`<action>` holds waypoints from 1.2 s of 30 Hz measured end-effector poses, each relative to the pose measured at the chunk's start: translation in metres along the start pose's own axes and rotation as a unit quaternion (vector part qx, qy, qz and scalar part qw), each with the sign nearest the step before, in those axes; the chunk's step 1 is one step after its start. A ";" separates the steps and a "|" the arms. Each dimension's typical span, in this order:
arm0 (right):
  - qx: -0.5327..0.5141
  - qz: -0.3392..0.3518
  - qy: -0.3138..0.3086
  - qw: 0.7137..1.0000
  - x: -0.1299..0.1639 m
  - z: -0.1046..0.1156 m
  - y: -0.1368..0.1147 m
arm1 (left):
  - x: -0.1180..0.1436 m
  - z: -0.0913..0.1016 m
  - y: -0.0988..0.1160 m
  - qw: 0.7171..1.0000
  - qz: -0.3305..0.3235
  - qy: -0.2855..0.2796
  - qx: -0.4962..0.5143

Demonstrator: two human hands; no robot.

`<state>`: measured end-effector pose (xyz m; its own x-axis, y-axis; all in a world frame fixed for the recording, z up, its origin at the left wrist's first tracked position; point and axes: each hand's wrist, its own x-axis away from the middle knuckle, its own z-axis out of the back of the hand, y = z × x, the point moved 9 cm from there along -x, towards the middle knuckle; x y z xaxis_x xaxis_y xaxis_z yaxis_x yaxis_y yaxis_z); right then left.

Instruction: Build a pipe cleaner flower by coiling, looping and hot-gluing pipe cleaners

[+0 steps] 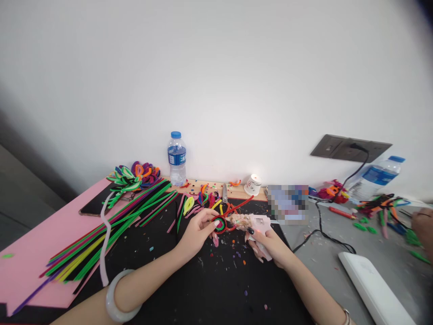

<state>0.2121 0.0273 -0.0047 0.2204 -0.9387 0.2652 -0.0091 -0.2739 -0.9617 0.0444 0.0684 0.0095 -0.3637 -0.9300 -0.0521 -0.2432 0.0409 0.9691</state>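
Observation:
Over the black mat (203,293), my left hand (196,232) pinches a coiled pipe-cleaner piece (220,224) with a red outer ring and a green and dark centre. A red pipe-cleaner stem (239,206) stretches up and right beside it. My right hand (270,246) is wrapped around a pale pink glue gun (261,221). Its front end is crusted with lumpy, stained residue and points left at the coil, close to it; whether the tip touches cannot be made out. Behind the hands lie a yellow pipe-cleaner loop (188,206) and metal scissors (225,193).
Long pipe cleaners (111,234) spread over pink paper (30,266) at left, near a phone (96,201). A water bottle (177,158) and paper cup (252,185) stand by the wall. A black cable (320,221) crosses the grey table. Another person's hand (422,230) is far right.

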 end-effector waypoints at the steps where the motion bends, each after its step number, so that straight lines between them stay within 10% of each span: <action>1: -0.001 -0.001 0.000 1.000 0.000 0.000 0.000 | 0.000 0.000 0.000 1.000 0.001 -0.003 0.000; 36: 0.004 -0.004 0.001 1.000 0.001 0.001 -0.001 | 0.001 0.002 0.007 1.000 -0.001 0.019 -0.005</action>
<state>0.2130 0.0266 -0.0038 0.2178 -0.9368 0.2737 0.0007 -0.2803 -0.9599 0.0408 0.0687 0.0156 -0.3282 -0.9435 -0.0456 -0.2346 0.0346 0.9715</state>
